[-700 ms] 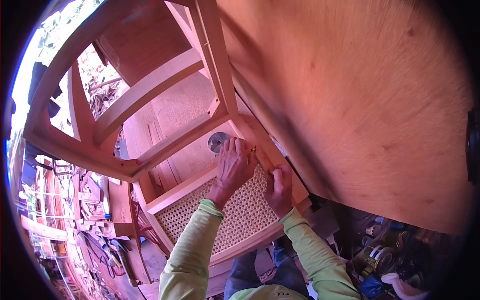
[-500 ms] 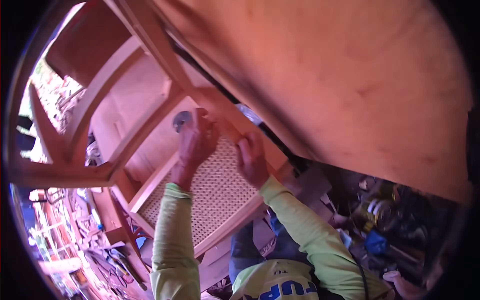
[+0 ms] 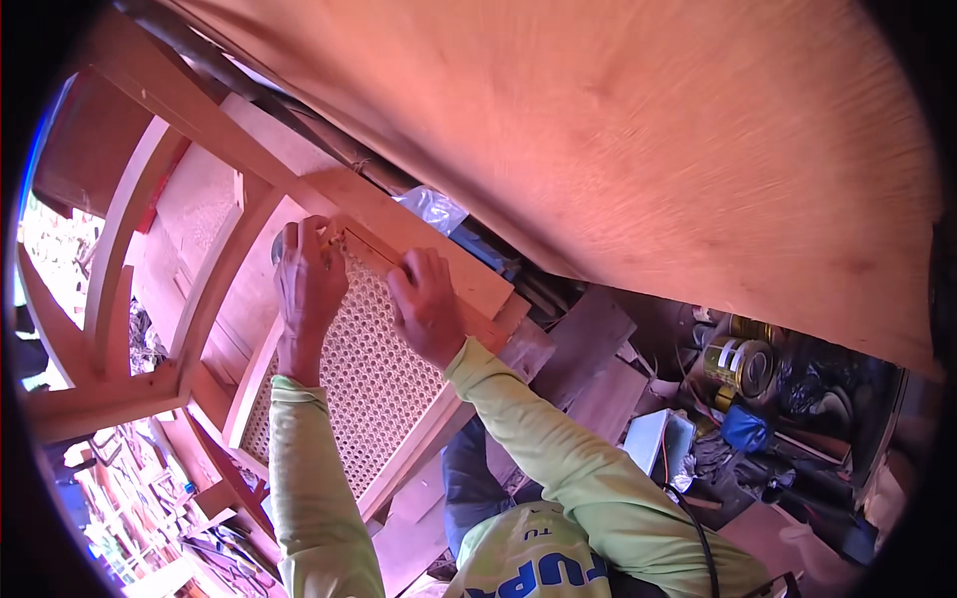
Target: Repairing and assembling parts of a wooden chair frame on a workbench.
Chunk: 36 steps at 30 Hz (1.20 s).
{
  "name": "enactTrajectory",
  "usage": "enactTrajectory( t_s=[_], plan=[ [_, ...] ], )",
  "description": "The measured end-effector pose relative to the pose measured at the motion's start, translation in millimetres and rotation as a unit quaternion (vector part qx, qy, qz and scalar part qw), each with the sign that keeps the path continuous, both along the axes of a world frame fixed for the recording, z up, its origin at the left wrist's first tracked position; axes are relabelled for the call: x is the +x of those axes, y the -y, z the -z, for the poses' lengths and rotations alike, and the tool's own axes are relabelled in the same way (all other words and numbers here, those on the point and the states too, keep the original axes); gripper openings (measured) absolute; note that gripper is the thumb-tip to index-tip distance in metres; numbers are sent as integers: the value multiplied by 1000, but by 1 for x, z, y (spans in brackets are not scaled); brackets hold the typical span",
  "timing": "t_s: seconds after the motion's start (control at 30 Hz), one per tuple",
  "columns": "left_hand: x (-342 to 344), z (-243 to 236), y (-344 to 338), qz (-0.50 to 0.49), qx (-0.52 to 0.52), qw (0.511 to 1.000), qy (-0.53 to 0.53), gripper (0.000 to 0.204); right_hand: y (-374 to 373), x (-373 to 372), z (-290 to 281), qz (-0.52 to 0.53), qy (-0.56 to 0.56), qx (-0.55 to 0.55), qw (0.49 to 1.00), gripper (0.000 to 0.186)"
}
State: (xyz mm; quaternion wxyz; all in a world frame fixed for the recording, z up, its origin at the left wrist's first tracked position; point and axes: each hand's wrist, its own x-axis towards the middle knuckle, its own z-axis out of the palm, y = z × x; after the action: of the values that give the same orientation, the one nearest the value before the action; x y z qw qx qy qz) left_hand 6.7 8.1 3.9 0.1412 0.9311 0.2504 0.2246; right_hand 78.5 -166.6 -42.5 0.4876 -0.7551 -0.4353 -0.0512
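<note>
A woven cane panel [image 3: 374, 389] sits in a wooden frame [image 3: 417, 439] in front of me. At its far corner my left hand [image 3: 309, 289] is closed round a round grey thing [image 3: 278, 247], mostly hidden behind the fingers; its kind cannot be made out. My right hand [image 3: 429, 304] rests at the panel's right edge, fingers curled against the frame's rail. Whether anything is pinched in them is hidden. Between the hands a thin brownish strip or edge [image 3: 371, 245] runs along the cane's far border.
Curved wooden chair-like parts [image 3: 214, 264] rise at the left. A large plywood sheet [image 3: 648, 149] slants across the upper right. Beyond the frame lies a clear plastic bag [image 3: 434, 207]. At right are a yellowish can [image 3: 738, 364], a pale blue container [image 3: 658, 444] and clutter.
The view has shifted, so the frame and both hands appear farther left. Both hands stay by the cane's far corner and right edge. The round grey thing is now more covered by my left hand.
</note>
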Motion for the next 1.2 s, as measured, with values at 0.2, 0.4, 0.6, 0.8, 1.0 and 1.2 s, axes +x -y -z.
enactTrajectory(
  t_s=[0.2,0.4,0.6,0.8,1.0,1.2],
  plan=[
    [-15,7,-31,86,47,995,-13,22,-9,-2,-5,-8,22,12,1000,18],
    [-5,3,-13,30,-52,998,-1,20,-2,0,13,-21,53,-7,998,17],
    [-5,-17,-14,18,-122,992,-2,35,-4,-2,10,-28,60,-9,998,16],
    [-9,9,-42,82,-31,994,-69,45,-4,-5,8,-17,39,-29,999,15],
    [4,11,-38,-65,-206,975,-59,46,-6,-1,9,20,70,-26,997,13],
    [0,12,-33,-17,-72,991,-115,45,-9,-2,8,-16,14,-5,1000,13]
  ],
)
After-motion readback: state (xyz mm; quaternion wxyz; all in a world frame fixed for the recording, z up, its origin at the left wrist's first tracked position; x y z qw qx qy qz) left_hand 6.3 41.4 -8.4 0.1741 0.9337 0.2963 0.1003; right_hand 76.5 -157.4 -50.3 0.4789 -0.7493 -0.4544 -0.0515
